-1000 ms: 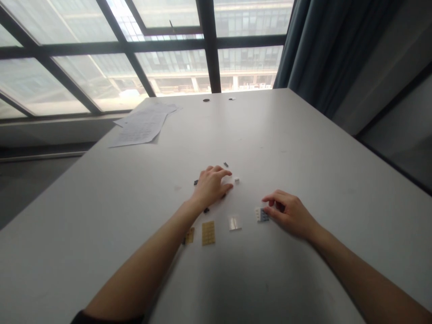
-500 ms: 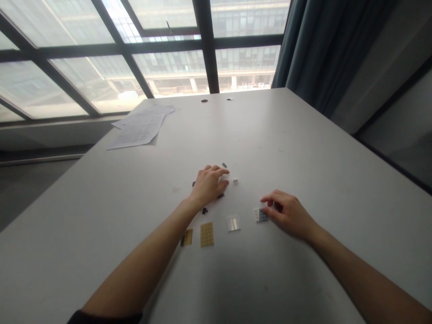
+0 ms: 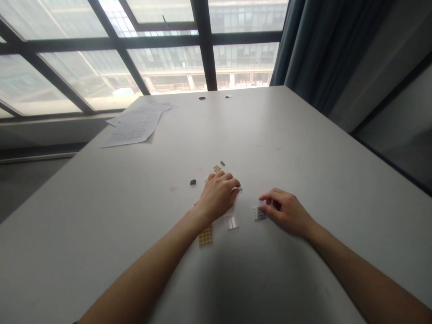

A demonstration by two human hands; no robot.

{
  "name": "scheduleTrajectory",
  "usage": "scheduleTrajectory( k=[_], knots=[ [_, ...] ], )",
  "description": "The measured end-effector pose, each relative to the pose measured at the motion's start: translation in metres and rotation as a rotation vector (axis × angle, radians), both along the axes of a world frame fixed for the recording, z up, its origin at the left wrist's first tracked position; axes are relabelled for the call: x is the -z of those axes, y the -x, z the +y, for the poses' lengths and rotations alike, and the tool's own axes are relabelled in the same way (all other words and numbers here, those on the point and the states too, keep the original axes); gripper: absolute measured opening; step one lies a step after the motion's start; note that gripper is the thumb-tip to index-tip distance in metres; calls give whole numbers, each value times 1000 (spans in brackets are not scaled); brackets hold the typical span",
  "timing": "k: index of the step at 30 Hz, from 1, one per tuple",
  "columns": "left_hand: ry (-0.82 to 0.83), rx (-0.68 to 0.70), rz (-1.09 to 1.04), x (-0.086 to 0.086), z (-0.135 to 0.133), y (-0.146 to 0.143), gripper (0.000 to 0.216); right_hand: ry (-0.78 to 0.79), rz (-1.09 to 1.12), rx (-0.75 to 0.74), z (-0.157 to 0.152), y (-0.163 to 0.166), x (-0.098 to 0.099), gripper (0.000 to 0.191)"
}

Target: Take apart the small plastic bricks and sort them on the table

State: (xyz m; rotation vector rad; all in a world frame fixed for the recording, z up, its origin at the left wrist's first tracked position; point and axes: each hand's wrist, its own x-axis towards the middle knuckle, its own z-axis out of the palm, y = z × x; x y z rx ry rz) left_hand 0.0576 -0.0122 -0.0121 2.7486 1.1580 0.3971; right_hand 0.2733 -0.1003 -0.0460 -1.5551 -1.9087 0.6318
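My left hand [image 3: 219, 195] lies palm down on the white table [image 3: 303, 148], fingers curled over a small white piece at its fingertips; what it grips is hidden. My right hand [image 3: 285, 210] rests to its right, thumb and fingers pinching a small grey and white brick assembly [image 3: 258, 213]. A tan studded plate [image 3: 205, 236] lies just under my left wrist, and a clear piece [image 3: 232, 222] lies between the hands. Beyond the left hand are a small tan piece [image 3: 216, 168], a dark piece [image 3: 222, 163] and a black piece [image 3: 192, 182].
Sheets of paper [image 3: 137, 124] lie at the far left of the table near the window. Two cable holes [image 3: 201, 97] sit at the far edge. A dark curtain [image 3: 320, 49] hangs at the right. The table's right edge drops off beside a dark gap.
My left hand has slid right and nearer, uncovering the small tan piece and covering the smaller tan plate. The right hand has stayed on the grey and white assembly.
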Motion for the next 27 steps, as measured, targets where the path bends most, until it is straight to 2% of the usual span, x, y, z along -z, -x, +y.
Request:
scheduleTrajectory(
  k=[4, 7, 15, 23, 27],
  knots=[
    [10, 65, 27, 0, -21, -5, 12, -5, -5, 6, 0, 0, -1, 16],
    [15, 81, 33, 2, -25, -7, 11, -14, -6, 7, 0, 0, -1, 16],
    [-22, -110, 59, 1, -5, 13, 16, -13, -6, 6, 0, 0, -1, 16],
    [-56, -189, 96, 8, -3, 17, 22, -10, -5, 8, 0, 0, 0, 15],
    [-24, -198, 85, 9, 0, 19, 20, -14, -10, 7, 0, 0, -1, 16]
  ],
)
